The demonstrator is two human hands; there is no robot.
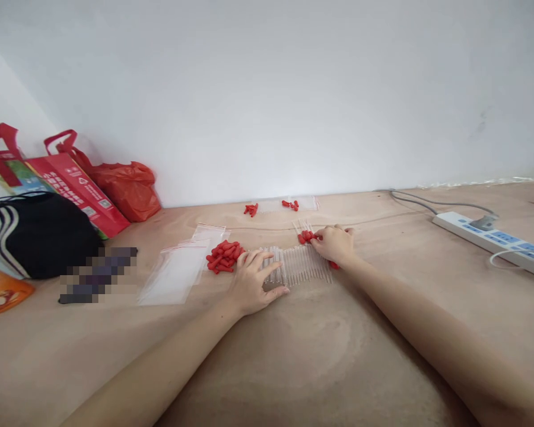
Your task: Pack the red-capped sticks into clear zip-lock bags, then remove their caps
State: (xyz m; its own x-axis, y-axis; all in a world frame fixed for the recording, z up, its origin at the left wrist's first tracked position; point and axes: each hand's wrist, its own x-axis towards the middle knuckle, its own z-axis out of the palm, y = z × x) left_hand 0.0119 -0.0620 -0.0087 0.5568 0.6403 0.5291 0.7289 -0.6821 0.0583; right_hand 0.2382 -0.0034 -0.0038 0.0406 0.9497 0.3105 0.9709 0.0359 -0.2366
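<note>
A row of clear thin tubes (300, 267) lies side by side on the wooden table, pointing away from me. My left hand (253, 281) rests over the left end of this row, its fingers apart and holding nothing. Beside its fingertips is a heap of red rubber bulbs (223, 256). At the row's far right, my right hand (338, 243) has its thumb and fingers closed at a small cluster of red bulbs (306, 236). Several thin tubes (301, 225) stick out beyond that cluster. Another red bulb (334, 265) shows under the right wrist.
Clear zip bags (171, 276) lie to the left. Near the wall is another bag (271, 205) with tubes and red bulbs about it. Red shopping bags (82, 190), a black drawstring bag (57, 237) and an orange packet (2, 292) stand left. A power strip (493, 237) lies right.
</note>
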